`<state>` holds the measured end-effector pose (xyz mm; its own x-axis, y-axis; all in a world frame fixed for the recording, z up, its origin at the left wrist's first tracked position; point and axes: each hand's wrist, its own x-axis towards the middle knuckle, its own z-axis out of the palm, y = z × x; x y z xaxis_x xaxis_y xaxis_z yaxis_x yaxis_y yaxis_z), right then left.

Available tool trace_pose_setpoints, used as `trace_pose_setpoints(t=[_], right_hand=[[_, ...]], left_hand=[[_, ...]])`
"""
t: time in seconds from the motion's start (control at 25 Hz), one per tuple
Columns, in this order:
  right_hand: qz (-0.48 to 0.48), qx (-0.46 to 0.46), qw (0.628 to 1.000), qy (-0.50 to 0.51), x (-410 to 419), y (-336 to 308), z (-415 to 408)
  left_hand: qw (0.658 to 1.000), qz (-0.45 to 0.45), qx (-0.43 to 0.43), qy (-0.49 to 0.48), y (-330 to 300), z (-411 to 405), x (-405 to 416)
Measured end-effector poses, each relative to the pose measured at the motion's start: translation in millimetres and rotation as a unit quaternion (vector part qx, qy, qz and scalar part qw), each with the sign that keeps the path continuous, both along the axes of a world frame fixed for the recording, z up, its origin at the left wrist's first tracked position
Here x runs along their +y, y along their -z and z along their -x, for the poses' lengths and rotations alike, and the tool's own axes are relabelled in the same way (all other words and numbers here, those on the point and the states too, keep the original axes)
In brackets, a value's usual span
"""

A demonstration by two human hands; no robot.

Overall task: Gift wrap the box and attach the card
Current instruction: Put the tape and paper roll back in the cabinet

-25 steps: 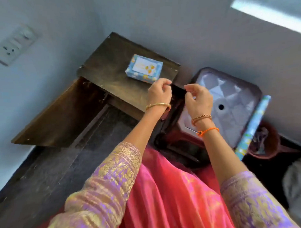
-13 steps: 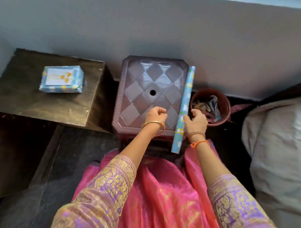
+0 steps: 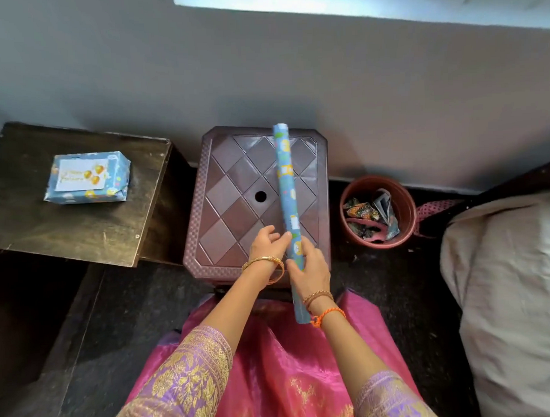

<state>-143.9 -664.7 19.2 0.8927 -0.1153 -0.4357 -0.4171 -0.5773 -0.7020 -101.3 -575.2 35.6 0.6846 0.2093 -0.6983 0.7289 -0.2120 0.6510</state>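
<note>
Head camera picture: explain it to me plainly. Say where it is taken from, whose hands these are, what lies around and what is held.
There is no machine here. A person wears one wide-angle camera on the head, looking forward and down, so you see their own two arms from above.

The right hand grips a roll of blue patterned wrapping paper, which lies lengthwise over a brown plastic stool with a diamond pattern and a hole in its top. The left hand touches the roll with its fingertips.

On the dark wooden table to the left sits a box already wrapped in the same blue paper, with a white card on its top. To the right of the stool, a brown pot on the floor holds paper scraps. A grey cushion or bedding fills the right edge.
</note>
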Motion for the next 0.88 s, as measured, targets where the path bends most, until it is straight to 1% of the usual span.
trace_pose_setpoints(t=[0.08,0.16,0.2,0.24,0.28,0.32,0.4,0.44,0.48,0.52,0.56,0.6,0.64,0.68,0.72,0.76,0.8,0.84,0.88], right_hand=[[-0.068,-0.010,0.997,-0.045,19,-8,5],[-0.148,0.004,0.987,-0.059,42,-20,8],[-0.207,0.035,0.976,-0.052,53,-26,7],[-0.279,0.090,0.955,-0.048,66,-35,5],[-0.362,0.157,0.918,-0.049,76,-43,3],[-0.447,0.224,0.865,-0.048,88,-51,3],[-0.563,0.332,0.755,-0.047,113,-68,5],[-0.591,0.363,0.718,-0.055,127,-73,8],[-0.602,0.382,0.698,-0.069,141,-80,11],[-0.586,0.396,0.702,-0.088,157,-90,16],[-0.540,0.392,0.735,-0.122,177,-97,22],[-0.473,0.361,0.785,-0.172,195,-103,29],[-0.386,0.306,0.838,-0.237,213,-107,35],[-0.294,0.230,0.877,-0.301,231,-109,40],[-0.205,0.147,0.901,-0.354,248,-107,46],[-0.123,0.070,0.909,-0.392,265,-103,54],[-0.052,0.004,0.909,-0.414,280,-99,60],[-0.010,-0.033,0.904,-0.426,296,-98,67],[-0.013,-0.017,0.903,-0.429,308,-96,73]], left_hand=[[0.994,0.048,-0.020,-0.098,-8,-4,17],[0.984,0.079,-0.032,-0.159,-18,-1,44],[0.979,0.097,-0.038,-0.177,-24,2,59],[0.971,0.125,-0.047,-0.200,-31,7,76],[0.958,0.166,-0.057,-0.227,-38,12,93],[0.940,0.216,-0.067,-0.257,-47,18,111],[0.887,0.323,-0.081,-0.320,-67,32,146],[0.860,0.362,-0.091,-0.348,-76,39,164],[0.838,0.389,-0.102,-0.368,-83,46,180],[0.820,0.409,-0.115,-0.384,-90,55,197],[0.809,0.419,-0.124,-0.392,-96,64,216],[0.807,0.419,-0.125,-0.397,-100,71,233],[0.807,0.411,-0.123,-0.406,-102,78,250],[0.805,0.399,-0.118,-0.423,-102,83,266],[0.797,0.386,-0.115,-0.451,-101,89,280],[0.787,0.366,-0.119,-0.482,-99,94,293],[0.781,0.335,-0.127,-0.512,-98,98,304],[0.776,0.299,-0.138,-0.538,-97,102,315],[0.777,0.273,-0.146,-0.548,-96,108,325]])
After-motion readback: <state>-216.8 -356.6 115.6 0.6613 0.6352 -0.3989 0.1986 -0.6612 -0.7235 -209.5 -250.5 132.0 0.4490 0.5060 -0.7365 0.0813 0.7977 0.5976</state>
